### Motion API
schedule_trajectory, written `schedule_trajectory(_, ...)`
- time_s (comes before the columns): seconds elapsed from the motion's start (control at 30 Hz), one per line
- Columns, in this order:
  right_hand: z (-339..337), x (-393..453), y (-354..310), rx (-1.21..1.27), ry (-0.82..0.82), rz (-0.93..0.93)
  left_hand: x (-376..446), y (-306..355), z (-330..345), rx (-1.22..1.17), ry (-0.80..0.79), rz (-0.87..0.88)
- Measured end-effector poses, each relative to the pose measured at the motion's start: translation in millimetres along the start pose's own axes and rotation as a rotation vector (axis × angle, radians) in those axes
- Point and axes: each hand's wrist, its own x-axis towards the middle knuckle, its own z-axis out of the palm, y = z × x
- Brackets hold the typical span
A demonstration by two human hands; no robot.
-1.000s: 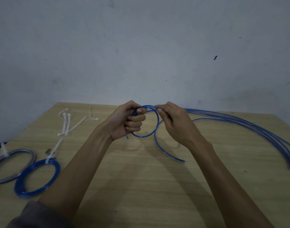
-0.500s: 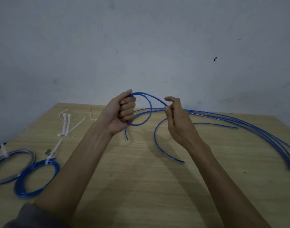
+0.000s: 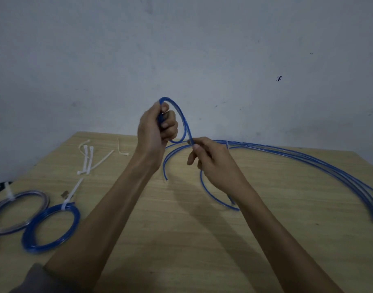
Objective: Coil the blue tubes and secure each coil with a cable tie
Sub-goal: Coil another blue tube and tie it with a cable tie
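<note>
Left hand (image 3: 155,127) grips blue tube (image 3: 182,117) loop | right hand (image 3: 211,161) pinches its run

Both hands (image 3: 158,127) (image 3: 211,163) fisted (L higher)

table (image 3: 202,250): light wood-grain top, against wall | wall (image 3: 181,49): grey-white, scuffed, small dark mark at right | clear tube coil (image 3: 36,222): far left, tied

Tied coils (image 3: 51,227) on table (image 3: 181,250) left; loose ties (image 3: 87,157) behind; tubes (image 3: 308,161) right.
</note>
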Motion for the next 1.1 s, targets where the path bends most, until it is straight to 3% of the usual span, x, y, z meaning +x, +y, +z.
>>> schedule_trajectory(0.17, 17.7, -7.7, -7.5, 0.378, -0.141, 0.203, -6.4, -15.4, 18.1, 0.006, -0.043, 0.043)
schedule_trajectory(0.27, 30.3, -13.3, -10.7, 0.427, -0.218, 0.285, -5.3, -15.9, 17.0, 0.083, -0.005, 0.125)
schedule_trajectory(0.37, 33.3, -15.3, -9.9, 0.25, -0.221, 0.32, 1.4, -5.7, 5.6, 0.206, 0.099, 0.258)
schedule_trajectory(0.5, 28.1, -15.8, -12.5, -0.169, -0.211, 0.152, 5.0, -6.3, -11.2, 0.417, 0.187, 0.359)
schedule_trajectory(0.57, 22.9, -16.7, -17.0, -0.24, -0.245, 0.101, 3.8, -15.1, -14.0, 0.505, 0.18, 0.359)
schedule_trajectory(0.67, 16.6, -14.8, -18.1, -0.084, -0.346, 0.196, 0.3, -29.1, -12.9, 0.592, 0.122, 0.361)
schedule_trajectory(0.83, -0.2, -5.4, -10.3, 0.414, -0.371, 0.462, -10.4, -47.1, -13.2, 0.832, -0.034, 0.375)
schedule_trajectory(0.93, -9.3, -3.1, -5.6, 0.414, -0.327, 0.492, -17.0, -47.5, -2.0, 0.713, -0.036, 0.296)
schedule_trajectory(1.1, -12.1, -4.5, -5.5, 0.274, -0.307, 0.449, -9.4, -9.4, 15.8, 0.099, 0.054, 0.154)
